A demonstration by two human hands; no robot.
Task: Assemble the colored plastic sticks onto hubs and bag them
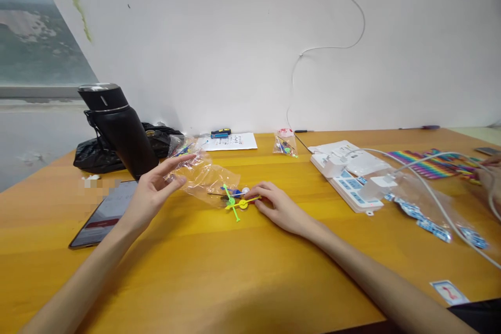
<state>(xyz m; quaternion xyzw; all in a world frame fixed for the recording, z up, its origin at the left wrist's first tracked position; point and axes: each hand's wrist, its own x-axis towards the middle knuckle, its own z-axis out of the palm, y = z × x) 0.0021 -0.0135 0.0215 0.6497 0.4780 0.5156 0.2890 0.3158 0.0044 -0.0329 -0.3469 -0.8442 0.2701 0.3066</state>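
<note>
Small plastic parts lie in a loose group on the table. A green plastic clock hand [236, 213] crosses a yellow plastic clock hand [243, 203], and blue and white bits sit just behind them. The fingers of my right hand [276, 206] close around the right end of the yellow clock hand; the fingertips partly hide it. My left hand [156, 185] is raised at the left, thumb and fingers apart, holding nothing. Right beyond its fingers is a crumpled clear plastic bag [203, 180], which reaches back toward more small parts.
A black bottle [121, 130] and a phone [99, 214] stand and lie at left. At right are a white power strip [354, 193] with chargers and cables, blue-white packets [434, 229] and rainbow-coloured sticks [425, 164]. Another person's hand [491, 182] shows at the right edge.
</note>
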